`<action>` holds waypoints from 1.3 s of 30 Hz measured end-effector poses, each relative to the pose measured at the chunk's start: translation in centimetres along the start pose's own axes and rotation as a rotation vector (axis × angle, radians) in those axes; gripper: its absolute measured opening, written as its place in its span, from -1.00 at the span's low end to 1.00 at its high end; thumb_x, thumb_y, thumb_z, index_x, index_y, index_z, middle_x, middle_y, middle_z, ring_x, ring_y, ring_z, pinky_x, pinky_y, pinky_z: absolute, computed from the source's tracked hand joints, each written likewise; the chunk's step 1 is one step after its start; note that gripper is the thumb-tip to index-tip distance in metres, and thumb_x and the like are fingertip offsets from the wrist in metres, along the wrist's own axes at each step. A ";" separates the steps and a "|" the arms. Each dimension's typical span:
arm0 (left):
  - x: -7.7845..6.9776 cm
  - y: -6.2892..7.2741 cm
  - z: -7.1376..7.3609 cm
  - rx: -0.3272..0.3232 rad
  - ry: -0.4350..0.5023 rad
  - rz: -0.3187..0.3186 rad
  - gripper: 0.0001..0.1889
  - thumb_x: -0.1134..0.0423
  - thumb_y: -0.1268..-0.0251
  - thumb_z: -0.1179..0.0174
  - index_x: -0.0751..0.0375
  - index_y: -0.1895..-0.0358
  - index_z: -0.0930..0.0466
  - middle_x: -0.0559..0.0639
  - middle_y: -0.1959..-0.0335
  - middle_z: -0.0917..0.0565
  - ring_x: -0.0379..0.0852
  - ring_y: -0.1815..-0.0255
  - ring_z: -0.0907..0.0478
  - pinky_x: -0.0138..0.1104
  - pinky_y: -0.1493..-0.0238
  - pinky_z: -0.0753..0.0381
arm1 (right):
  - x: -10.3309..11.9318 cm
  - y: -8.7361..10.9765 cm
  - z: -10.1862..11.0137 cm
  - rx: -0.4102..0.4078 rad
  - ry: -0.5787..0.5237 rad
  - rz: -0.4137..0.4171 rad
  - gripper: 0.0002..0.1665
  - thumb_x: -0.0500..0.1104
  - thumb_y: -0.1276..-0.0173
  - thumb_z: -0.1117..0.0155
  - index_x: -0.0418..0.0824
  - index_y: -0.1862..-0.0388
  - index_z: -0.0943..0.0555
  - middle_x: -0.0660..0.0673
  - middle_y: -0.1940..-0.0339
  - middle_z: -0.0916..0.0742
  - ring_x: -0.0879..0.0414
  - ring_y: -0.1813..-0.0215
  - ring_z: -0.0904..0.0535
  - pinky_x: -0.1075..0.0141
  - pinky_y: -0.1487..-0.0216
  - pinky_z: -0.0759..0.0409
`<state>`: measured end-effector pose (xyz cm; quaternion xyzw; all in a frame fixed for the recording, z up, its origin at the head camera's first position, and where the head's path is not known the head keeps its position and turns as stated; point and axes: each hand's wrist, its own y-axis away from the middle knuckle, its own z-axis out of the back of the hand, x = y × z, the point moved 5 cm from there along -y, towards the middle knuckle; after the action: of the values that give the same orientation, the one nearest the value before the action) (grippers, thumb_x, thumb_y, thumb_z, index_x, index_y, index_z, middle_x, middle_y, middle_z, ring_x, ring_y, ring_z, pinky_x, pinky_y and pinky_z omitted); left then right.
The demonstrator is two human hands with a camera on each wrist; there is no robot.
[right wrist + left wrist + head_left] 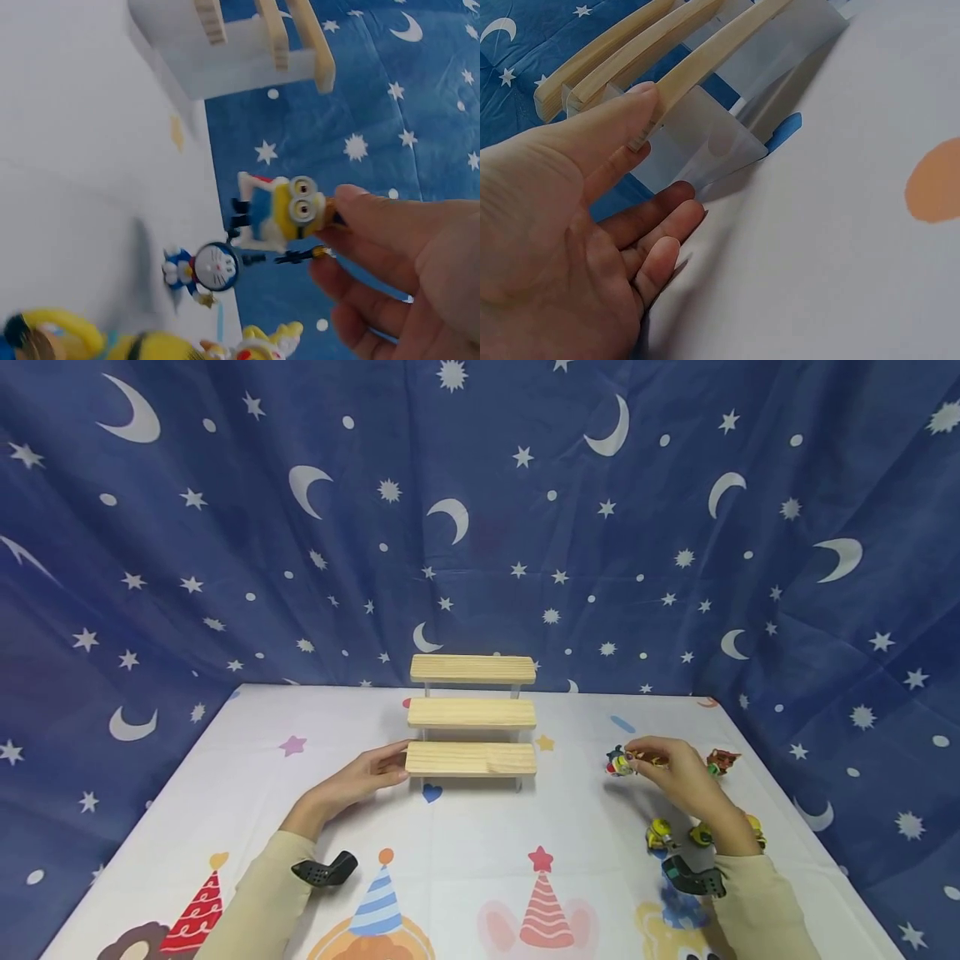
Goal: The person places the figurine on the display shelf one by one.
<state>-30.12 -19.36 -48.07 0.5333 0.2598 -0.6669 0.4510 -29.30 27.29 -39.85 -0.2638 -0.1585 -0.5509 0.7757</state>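
Note:
A three-tier display stand [472, 758] with wooden boards and clear supports stands near the back of the table. My left hand [363, 777] grips the left end of its lowest board, thumb on top and index finger at the underside, as the left wrist view shows [570, 217]. With thumb and fingers, my right hand [678, 772] pinches a Minion figurine [289, 208] by its head end. The Minion is tipped sideways in the right wrist view, above the table. Close by is a Doraemon figurine [214, 268], blue and white. My right hand partly hides the figures behind it.
Yellow figurines [660, 833] stand near my right forearm, some partly covered by it. A brown and green figurine [722, 762] is at the table's right. The white printed tablecloth [465, 860] meets a blue star-and-moon curtain [480, 527] at the back.

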 end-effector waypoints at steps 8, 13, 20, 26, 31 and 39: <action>0.2 -0.4 0.1 0.011 0.001 -0.008 -0.26 0.08 -0.50 -0.17 0.10 -0.62 -0.08 0.20 -0.59 -0.26 0.24 -0.57 -0.25 0.14 -0.59 -0.17 | 1.3 -0.2 -0.7 -0.061 -0.029 0.027 -0.72 -0.24 -0.42 -0.34 -0.27 -0.07 -0.71 -0.16 0.08 -0.82 -0.01 0.07 -0.67 0.17 0.02 -0.66; 0.1 -0.4 0.2 0.008 0.009 -0.001 -0.24 0.05 -0.49 -0.19 0.08 -0.63 -0.08 0.20 -0.60 -0.25 0.24 -0.58 -0.23 0.14 -0.59 -0.17 | 1.8 -0.3 -0.8 -0.081 -0.050 0.029 -0.72 -0.23 -0.43 -0.33 -0.26 -0.08 -0.71 -0.17 0.07 -0.82 -0.02 0.05 -0.67 0.12 -0.01 -0.67; -0.1 -0.4 -0.2 0.012 0.006 0.006 -0.24 0.04 -0.49 -0.19 0.08 -0.63 -0.08 0.21 -0.59 -0.25 0.24 -0.59 -0.21 0.14 -0.59 -0.17 | 3.1 -0.6 -0.1 -0.107 -0.077 0.038 -0.72 -0.20 -0.45 -0.32 -0.24 -0.08 -0.72 -0.18 0.05 -0.82 0.01 0.05 -0.66 0.23 0.01 -0.63; 0.0 -0.4 -0.1 -0.009 0.011 0.014 -0.24 0.04 -0.47 -0.21 0.05 -0.63 -0.09 0.19 -0.60 -0.25 0.23 -0.58 -0.23 0.15 -0.59 -0.17 | 4.9 -2.4 0.5 -0.115 -0.115 0.133 -0.74 -0.22 -0.43 -0.33 -0.24 -0.06 -0.72 -0.18 0.07 -0.82 0.24 0.11 -0.60 0.42 0.10 -0.58; 0.1 -0.4 -0.1 -0.008 0.013 0.017 -0.24 0.05 -0.47 -0.21 0.07 -0.63 -0.08 0.20 -0.60 -0.24 0.24 -0.57 -0.24 0.14 -0.59 -0.18 | 5.9 -3.8 0.4 -0.078 -0.146 0.141 -0.73 -0.23 -0.43 -0.33 -0.25 -0.07 -0.71 -0.19 0.05 -0.82 0.35 0.13 -0.58 0.46 0.14 -0.57; 0.2 -0.3 0.0 -0.011 0.010 0.024 -0.23 0.04 -0.47 -0.21 0.07 -0.63 -0.09 0.19 -0.60 -0.24 0.23 -0.58 -0.23 0.13 -0.59 -0.18 | 7.2 -5.3 -0.2 -0.026 -0.219 0.131 -0.70 -0.16 -0.47 -0.30 -0.22 -0.11 -0.70 -0.21 -0.02 -0.80 0.18 0.03 -0.63 0.32 0.09 -0.58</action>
<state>-30.34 -19.29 -48.32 0.5372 0.2593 -0.6571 0.4608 -31.79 20.27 -34.96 -0.3420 -0.2174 -0.4691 0.7847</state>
